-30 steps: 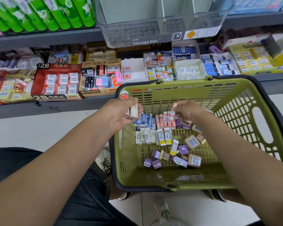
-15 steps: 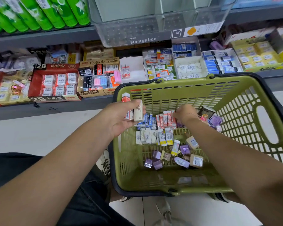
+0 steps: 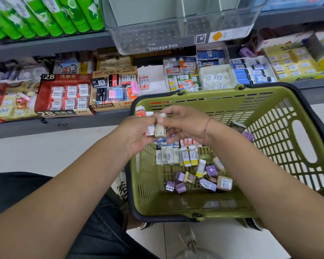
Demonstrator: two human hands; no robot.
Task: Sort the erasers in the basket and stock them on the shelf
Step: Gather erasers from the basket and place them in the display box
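A green basket (image 3: 281,116) stands on the floor in front of the shelf (image 3: 51,124). Inside it lie several loose erasers (image 3: 178,156), white ones in a row and purple and tan ones nearer me. My left hand (image 3: 137,133) grips a small stack of red-and-white sleeved erasers (image 3: 150,126) over the basket's far left corner. My right hand (image 3: 187,122) meets it there and pinches a white eraser (image 3: 160,128) against that stack.
The low shelf holds open display boxes: a red 2B eraser box (image 3: 64,94), a 4B eraser box (image 3: 112,90), a white box (image 3: 151,79) with two erasers, and blue and yellow boxes to the right. A clear storage box (image 3: 176,25) juts out above. My knee is at lower left.
My right hand has risen from the erasers at the back of the basket and come left with a white eraser to the stack in my left hand.
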